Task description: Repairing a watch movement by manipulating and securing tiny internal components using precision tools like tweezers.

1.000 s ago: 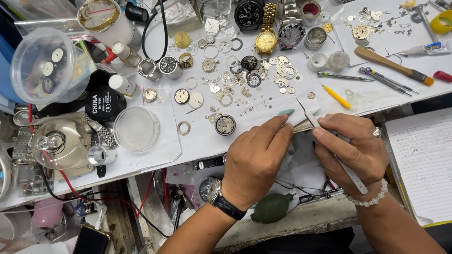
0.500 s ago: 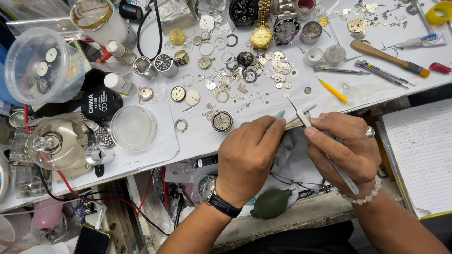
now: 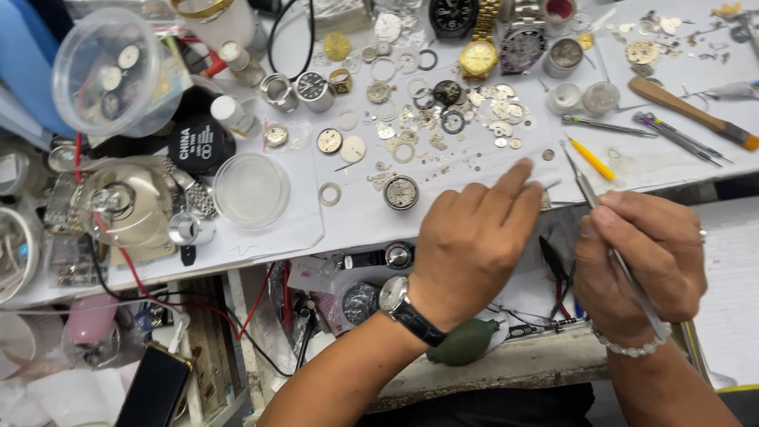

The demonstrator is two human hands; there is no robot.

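Right hand (image 3: 644,265) grip was clamped on the tweezers (image 3: 589,194); I saw the long axis run diagonally, tip pointing up-left over the white worktop (image 3: 474,198). Left hand (image 3: 474,245) lay curled beside it, fingertips down near the tip; couldn't tell whether it pinched anything. A small round watch movement (image 3: 401,192) sat just left. Further left: clear round dish (image 3: 251,190), black round lid (image 3: 200,144) with white lettering, clear plastic tub (image 3: 111,71).

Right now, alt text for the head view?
Two hands work at a cluttered watch-repair bench: the right hand holds thin metal tweezers, the left hand rests on the white paper. Watch parts, watches and tools lie beyond.
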